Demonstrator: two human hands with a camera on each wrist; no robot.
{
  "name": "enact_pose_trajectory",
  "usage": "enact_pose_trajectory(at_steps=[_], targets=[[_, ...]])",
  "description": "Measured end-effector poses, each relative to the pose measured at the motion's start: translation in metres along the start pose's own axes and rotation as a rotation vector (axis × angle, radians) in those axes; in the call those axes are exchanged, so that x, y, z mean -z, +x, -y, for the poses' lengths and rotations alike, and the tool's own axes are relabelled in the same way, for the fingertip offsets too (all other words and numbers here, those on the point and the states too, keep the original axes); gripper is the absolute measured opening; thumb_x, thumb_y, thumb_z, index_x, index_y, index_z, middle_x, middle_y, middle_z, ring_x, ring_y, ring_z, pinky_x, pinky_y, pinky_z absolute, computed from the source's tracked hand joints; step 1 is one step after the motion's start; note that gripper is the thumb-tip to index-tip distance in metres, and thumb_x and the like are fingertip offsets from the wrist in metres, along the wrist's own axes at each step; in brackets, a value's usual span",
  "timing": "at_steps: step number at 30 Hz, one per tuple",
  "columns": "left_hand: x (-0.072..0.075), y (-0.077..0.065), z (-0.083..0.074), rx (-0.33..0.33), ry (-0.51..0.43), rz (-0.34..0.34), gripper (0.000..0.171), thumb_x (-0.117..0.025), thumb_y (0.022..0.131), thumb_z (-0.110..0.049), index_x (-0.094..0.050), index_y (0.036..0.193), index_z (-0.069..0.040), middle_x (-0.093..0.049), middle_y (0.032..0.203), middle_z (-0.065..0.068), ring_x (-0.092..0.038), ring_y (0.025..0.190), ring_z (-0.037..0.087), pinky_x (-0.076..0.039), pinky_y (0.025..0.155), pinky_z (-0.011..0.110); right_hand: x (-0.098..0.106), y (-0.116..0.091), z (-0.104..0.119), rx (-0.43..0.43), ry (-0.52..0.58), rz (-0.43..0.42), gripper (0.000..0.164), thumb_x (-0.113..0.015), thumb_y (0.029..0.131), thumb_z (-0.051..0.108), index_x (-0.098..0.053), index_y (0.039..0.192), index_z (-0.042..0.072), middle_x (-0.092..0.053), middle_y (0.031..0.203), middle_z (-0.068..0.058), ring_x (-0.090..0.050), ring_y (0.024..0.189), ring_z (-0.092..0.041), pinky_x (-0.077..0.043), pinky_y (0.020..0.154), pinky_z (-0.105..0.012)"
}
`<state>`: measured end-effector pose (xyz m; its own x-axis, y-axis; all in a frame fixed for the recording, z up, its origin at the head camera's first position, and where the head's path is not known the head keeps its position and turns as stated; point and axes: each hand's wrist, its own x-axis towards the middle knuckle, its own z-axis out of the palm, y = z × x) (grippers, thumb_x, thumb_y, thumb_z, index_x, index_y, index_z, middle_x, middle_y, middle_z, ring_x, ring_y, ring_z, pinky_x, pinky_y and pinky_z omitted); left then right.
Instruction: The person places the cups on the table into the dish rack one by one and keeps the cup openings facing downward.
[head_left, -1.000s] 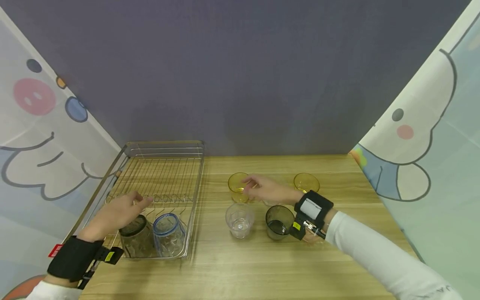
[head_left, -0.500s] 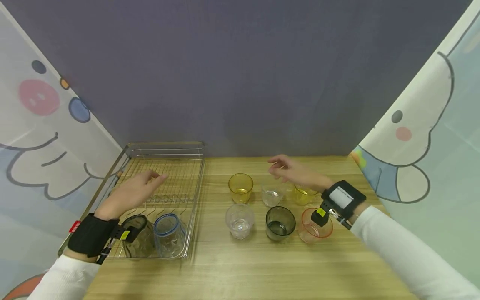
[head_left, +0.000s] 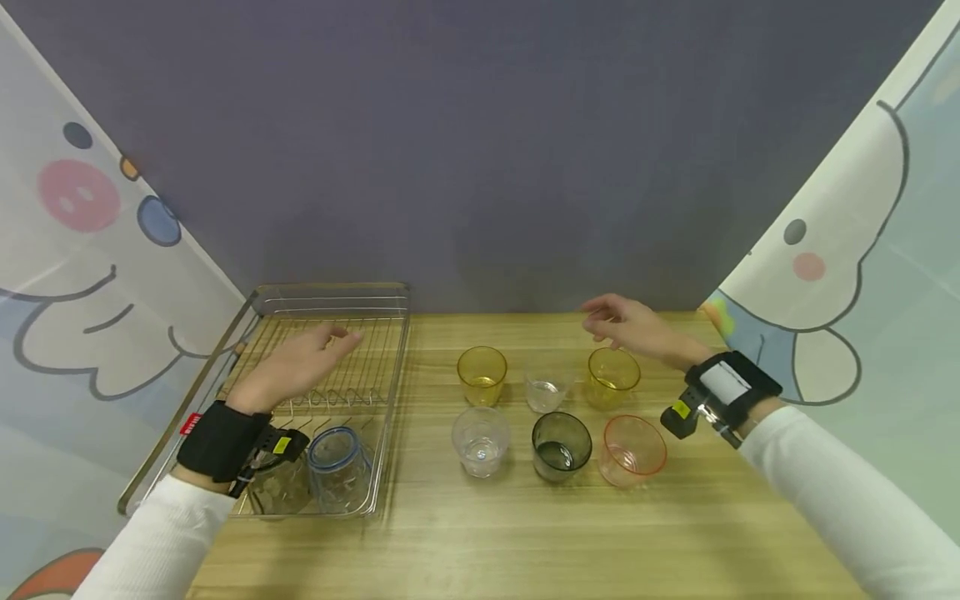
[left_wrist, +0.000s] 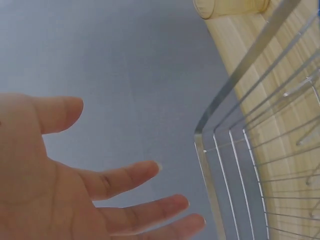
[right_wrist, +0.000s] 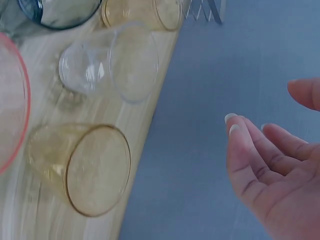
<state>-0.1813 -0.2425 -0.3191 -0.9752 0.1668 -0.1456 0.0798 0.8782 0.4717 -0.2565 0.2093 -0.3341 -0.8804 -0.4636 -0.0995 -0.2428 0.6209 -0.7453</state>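
Observation:
My left hand (head_left: 298, 367) hovers over the wire dish rack (head_left: 401, 358), fingers loosely extended and holding nothing. Below its wrist, a blue-rimmed glass (head_left: 337, 471) and a dark glass (head_left: 279, 487) stand upside down in the rack; the wrist band partly covers the dark one. My right hand (head_left: 633, 327) is raised over the back right of the table, empty, with relaxed fingers. Closest to it is an amber glass (head_left: 612, 379), also seen in the right wrist view, where the amber glass (right_wrist: 97, 170) is apart from the fingers. A clear glass (head_left: 546, 387) stands left of that one.
Another amber glass (head_left: 482, 377) is in the back row on the wooden table (head_left: 487, 542). In front stand a clear fluted glass (head_left: 480, 442), a dark grey glass (head_left: 560, 447) and a red-rimmed glass (head_left: 632, 450). A grey wall (head_left: 525, 167) rises behind.
My right hand has moved right from above the left amber glass to above the right one, uncovering the red-rimmed glass. My left hand has shifted up and right over the rack. The glasses stay put.

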Motion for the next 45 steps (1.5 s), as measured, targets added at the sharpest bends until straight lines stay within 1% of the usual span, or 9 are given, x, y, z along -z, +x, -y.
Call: enact_pose_trajectory(at_steps=[5, 10, 15, 19, 24, 30, 37, 41, 45], targets=[[0.001, 0.009, -0.013, -0.019, 0.028, -0.019, 0.079, -0.026, 0.102, -0.062, -0.036, 0.148, 0.002, -0.046, 0.143, 0.030, -0.048, 0.127, 0.048, -0.043, 0.099, 0.060, 0.010, 0.001, -0.009, -0.022, -0.049, -0.011, 0.053, -0.048, 0.105, 0.035, -0.039, 0.146, 0.003, -0.058, 0.133, -0.021, -0.061, 0.110, -0.029, -0.052, 0.086, -0.034], [0.003, 0.021, -0.026, -0.055, 0.031, -0.035, 0.076, -0.027, 0.102, -0.062, -0.039, 0.146, -0.001, -0.044, 0.146, 0.027, -0.045, 0.131, 0.046, -0.042, 0.101, 0.060, 0.016, 0.003, -0.017, -0.052, -0.098, -0.027, 0.058, -0.046, 0.104, 0.042, -0.039, 0.146, 0.003, -0.058, 0.133, -0.022, -0.060, 0.113, -0.032, -0.052, 0.092, -0.044], [-0.002, 0.036, -0.036, -0.080, -0.009, -0.021, 0.075, -0.027, 0.102, -0.062, -0.037, 0.148, -0.003, -0.040, 0.151, 0.025, -0.040, 0.137, 0.044, -0.038, 0.108, 0.061, 0.017, 0.005, -0.023, -0.082, -0.186, -0.037, 0.062, -0.048, 0.102, 0.045, -0.040, 0.145, 0.002, -0.054, 0.136, -0.025, -0.054, 0.123, -0.039, -0.046, 0.101, -0.054], [-0.007, 0.048, -0.044, -0.090, -0.016, -0.017, 0.076, -0.027, 0.102, -0.062, -0.036, 0.149, -0.004, -0.038, 0.153, 0.024, -0.038, 0.139, 0.044, -0.036, 0.110, 0.061, 0.015, 0.010, -0.027, -0.069, -0.251, -0.019, 0.062, -0.052, 0.101, 0.040, -0.040, 0.145, -0.002, -0.049, 0.139, -0.031, -0.048, 0.128, -0.046, -0.043, 0.103, -0.060], [-0.016, 0.064, -0.057, -0.137, -0.041, -0.018, 0.072, -0.029, 0.103, -0.059, -0.037, 0.149, -0.003, -0.037, 0.154, 0.022, -0.036, 0.142, 0.042, -0.034, 0.113, 0.060, 0.011, 0.016, -0.034, -0.031, -0.349, 0.037, 0.069, -0.058, 0.098, 0.040, -0.038, 0.147, -0.004, -0.043, 0.144, -0.036, -0.041, 0.133, -0.053, -0.038, 0.106, -0.065], [-0.032, 0.079, -0.072, -0.191, -0.012, 0.007, 0.070, -0.033, 0.103, -0.058, -0.038, 0.148, -0.005, -0.038, 0.154, 0.021, -0.032, 0.145, 0.041, -0.032, 0.116, 0.059, 0.001, 0.021, -0.046, -0.030, -0.423, 0.066, 0.070, -0.061, 0.095, 0.041, -0.038, 0.150, 0.003, -0.035, 0.151, -0.034, -0.028, 0.140, -0.056, -0.030, 0.110, -0.070], [-0.064, 0.085, -0.083, -0.266, 0.144, 0.012, 0.068, -0.038, 0.101, -0.057, -0.042, 0.147, -0.007, -0.043, 0.149, 0.022, -0.050, 0.131, 0.041, -0.041, 0.109, 0.058, -0.014, 0.019, -0.067, 0.071, -0.438, 0.043, 0.064, -0.059, 0.097, 0.032, -0.041, 0.147, -0.003, -0.043, 0.146, -0.033, -0.036, 0.135, -0.057, -0.033, 0.108, -0.069], [-0.080, 0.084, -0.085, -0.312, 0.190, 0.024, 0.067, -0.040, 0.101, -0.059, -0.042, 0.147, -0.011, -0.042, 0.151, 0.019, -0.048, 0.134, 0.042, -0.032, 0.114, 0.062, -0.021, 0.018, -0.075, 0.043, -0.436, 0.058, 0.060, -0.056, 0.099, 0.031, -0.041, 0.146, -0.003, -0.042, 0.143, -0.039, -0.035, 0.133, -0.060, -0.034, 0.105, -0.071], [-0.090, 0.081, -0.090, -0.327, 0.248, 0.018, 0.068, -0.040, 0.100, -0.061, -0.042, 0.147, -0.012, -0.039, 0.154, 0.018, -0.039, 0.141, 0.043, -0.022, 0.116, 0.068, -0.026, 0.016, -0.078, -0.012, -0.445, 0.076, 0.057, -0.051, 0.102, 0.031, -0.040, 0.147, -0.002, -0.039, 0.142, -0.043, -0.035, 0.133, -0.061, -0.035, 0.103, -0.072]])
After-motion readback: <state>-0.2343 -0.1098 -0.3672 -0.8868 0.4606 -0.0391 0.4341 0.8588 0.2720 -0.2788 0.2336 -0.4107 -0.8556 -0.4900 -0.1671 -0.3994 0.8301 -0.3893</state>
